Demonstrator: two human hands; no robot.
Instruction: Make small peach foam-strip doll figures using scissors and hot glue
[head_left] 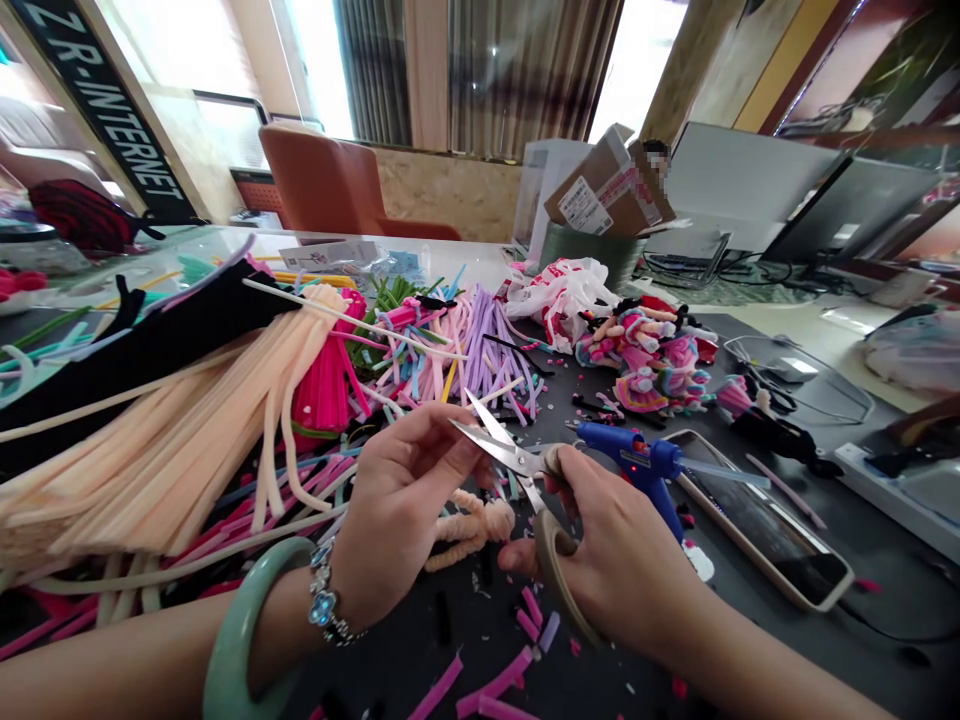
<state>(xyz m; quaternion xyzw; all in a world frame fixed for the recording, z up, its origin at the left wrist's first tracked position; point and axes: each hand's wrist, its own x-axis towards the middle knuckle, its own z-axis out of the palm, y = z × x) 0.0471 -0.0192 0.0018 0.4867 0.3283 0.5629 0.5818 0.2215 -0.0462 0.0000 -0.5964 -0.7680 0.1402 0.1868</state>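
Observation:
My right hand is wrapped round the handles of a pair of scissors, whose blades stand apart and point up and left. The blade tips are beside the fingers of my left hand, which are pinched together; whatever lies between them is too small to name. Just below the left fingers is a peach figure of fuzzy stems, partly hidden behind the left hand. Short pink stem pieces lie on the dark table below the scissors.
Peach fuzzy stems are heaped at left, purple ones in the middle. A blue glue gun and a phone lie at right. Behind are finished fuzzy figures, a plastic bag and a cardboard box.

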